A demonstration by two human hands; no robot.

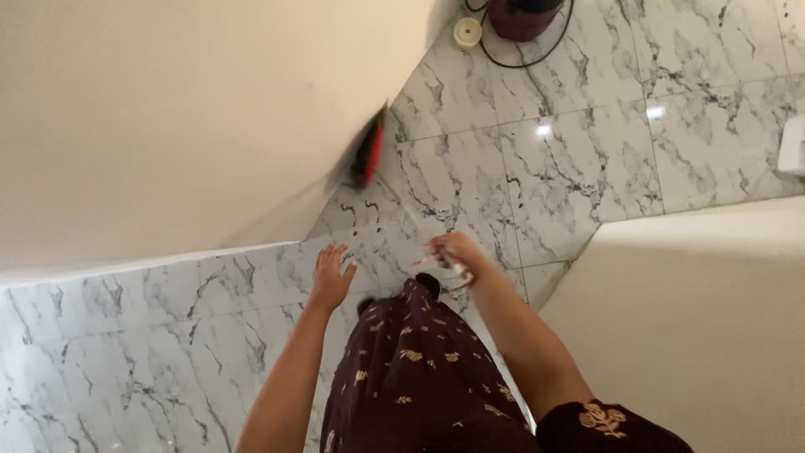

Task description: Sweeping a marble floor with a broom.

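Note:
My right hand (451, 252) is closed around a thin pale handle with a pink grip, a broom stick (402, 201) that runs up and left, blurred by motion. Its red and black brush head (369, 155) is low against the cream wall near the floor. My left hand (331, 275) is held out in front of me with fingers spread, holding nothing, over the white marble floor tiles (545, 159). My dark maroon patterned dress (419, 369) fills the lower middle of the view.
A cream wall (168, 117) fills the left; another cream wall corner (704, 319) stands at the lower right. At the top sit a maroon round appliance (520, 17) with a black cable (537, 59) and a small cream round thing (467, 32). A white object (792, 147) lies at the right edge.

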